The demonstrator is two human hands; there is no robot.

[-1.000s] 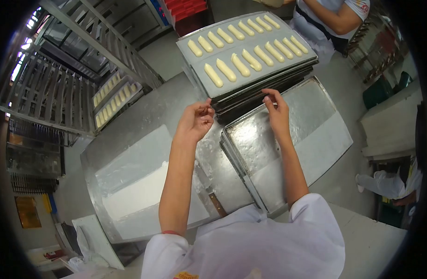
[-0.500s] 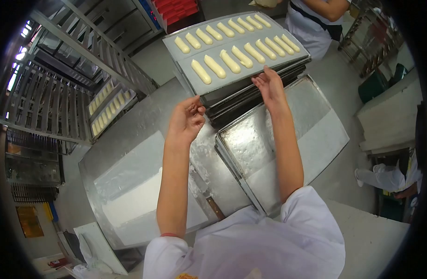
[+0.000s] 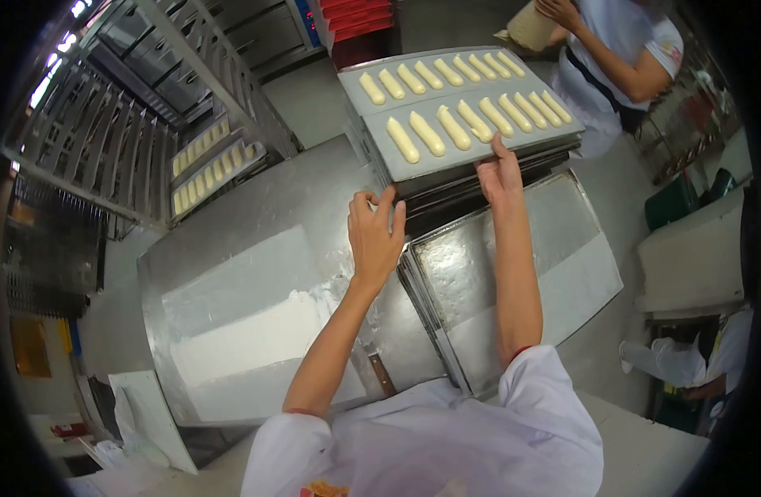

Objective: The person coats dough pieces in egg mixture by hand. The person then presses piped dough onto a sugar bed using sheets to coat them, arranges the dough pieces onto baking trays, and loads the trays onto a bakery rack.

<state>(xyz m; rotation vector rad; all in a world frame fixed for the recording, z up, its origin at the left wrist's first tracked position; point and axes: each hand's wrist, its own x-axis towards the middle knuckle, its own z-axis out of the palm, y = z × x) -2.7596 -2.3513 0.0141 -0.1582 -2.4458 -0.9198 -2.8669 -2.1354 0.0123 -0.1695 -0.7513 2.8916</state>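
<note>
Two rows of dough (image 3: 426, 134) lie on the tray (image 3: 407, 104) my right hand (image 3: 502, 176) apparently clamps; my left hand (image 3: 375, 236), digits apart, is by its corner.

Piped strips (image 3: 453, 127) were pale yellow, forming two striped rows against the plain grey tray (image 3: 375, 116). Stacked trays (image 3: 434, 197) beneath read near-black. Table (image 3: 314, 178) was silver-grey; powdery patch (image 3: 240, 344), white. Wooden handle (image 3: 381, 374) was brown. Sleeve (image 3: 550, 389) was white, cuff trim (image 3: 521, 352) red. Crates (image 3: 351, 15) were bright red; bin (image 3: 672, 200), dark green; co-worker's bag (image 3: 531, 29), tan.
</note>
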